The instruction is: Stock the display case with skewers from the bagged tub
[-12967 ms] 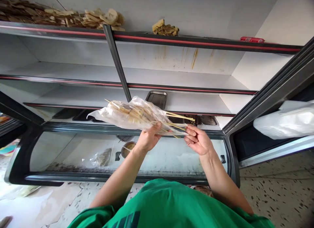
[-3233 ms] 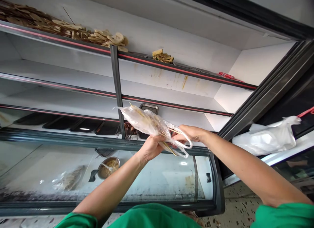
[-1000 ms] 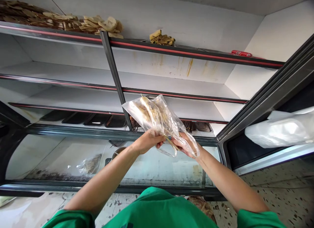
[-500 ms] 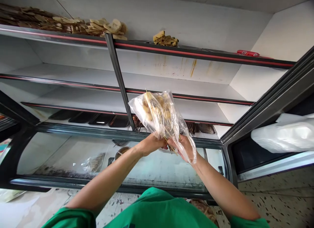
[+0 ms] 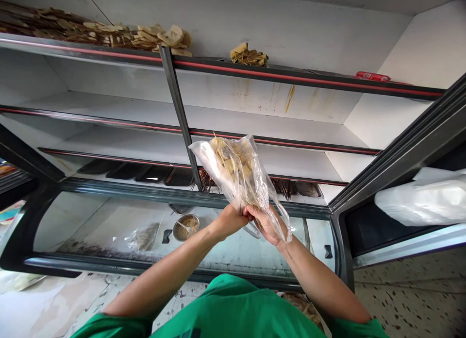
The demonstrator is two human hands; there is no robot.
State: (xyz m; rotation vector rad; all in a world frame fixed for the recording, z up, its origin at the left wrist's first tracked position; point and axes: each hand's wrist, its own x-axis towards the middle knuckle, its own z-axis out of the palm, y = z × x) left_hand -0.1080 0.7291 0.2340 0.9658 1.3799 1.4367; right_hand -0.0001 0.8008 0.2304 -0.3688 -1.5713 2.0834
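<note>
- We hold a clear plastic bag (image 5: 265,182) of skewers (image 5: 233,160) in front of the display case's lower shelves, above its curved glass front (image 5: 233,248).
- Our left hand (image 5: 229,221) is closed, pinching the bag's gathered lower end.
- Our right hand (image 5: 267,225) meets it there, gripping the same gathered end; a loop of the bag hangs over its wrist side.
- The yellowish food sits at the far end, with one stick tip poking out at the top.
- Behind the glass, left of our hands, we see a metal bowl (image 5: 175,232) with a spoon (image 5: 183,226) in it, and a bagged bundle (image 5: 143,237) farther left.
- Dark trays (image 5: 155,174) line the lowest level; more skewers (image 5: 87,29) lie piled on the top shelf.
</note>
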